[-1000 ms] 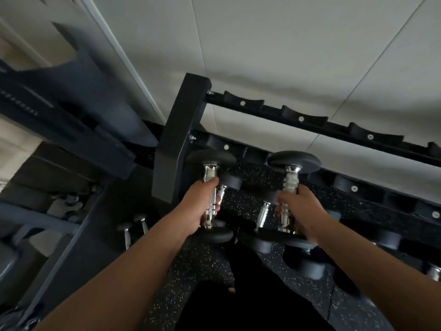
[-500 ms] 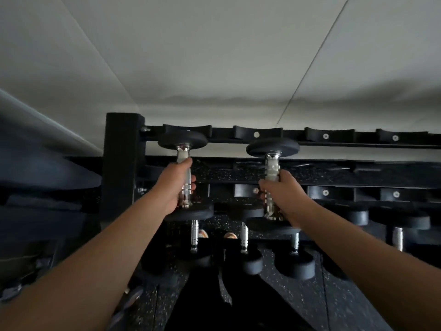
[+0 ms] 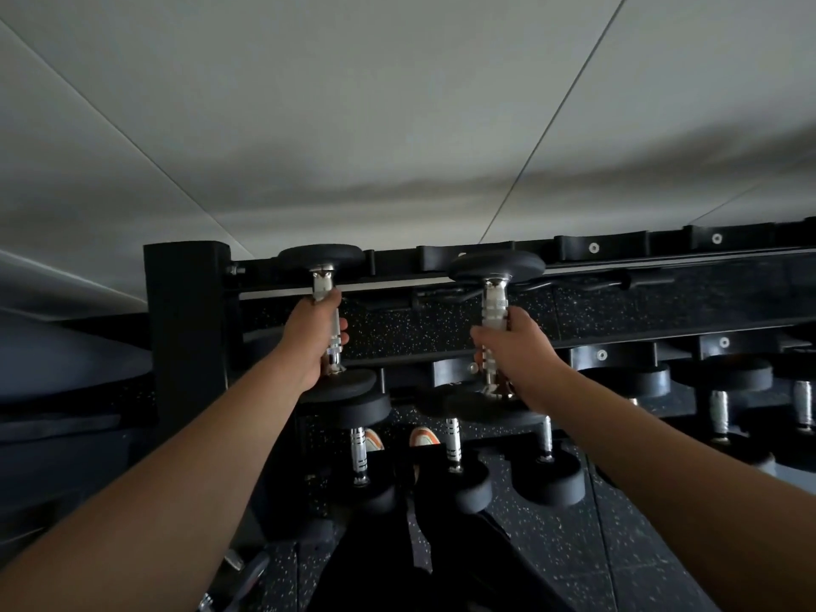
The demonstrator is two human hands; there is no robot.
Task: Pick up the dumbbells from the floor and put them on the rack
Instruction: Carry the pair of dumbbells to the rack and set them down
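My left hand (image 3: 315, 335) grips the chrome handle of a black-headed dumbbell (image 3: 321, 257), whose far head lies over the top rail of the black rack (image 3: 185, 329) at its left end. Its near head sits at the front rail of that top tier. My right hand (image 3: 514, 346) holds a second dumbbell (image 3: 496, 266) by the handle, one cradle to the right; its far head hangs just in front of the back rail. Whether either dumbbell rests in its cradle I cannot tell.
Lower tiers hold more dumbbells (image 3: 459, 443), with others to the right (image 3: 719, 390). Empty saddles (image 3: 594, 249) run along the top rail rightward. A speckled rubber floor (image 3: 574, 549) and my shoes (image 3: 424, 435) show below. A pale wall (image 3: 397, 125) stands behind the rack.
Both hands have carried the dumbbells up and forward from the lower tier's height to the rack's top tier. The view has tilted up toward the rack.
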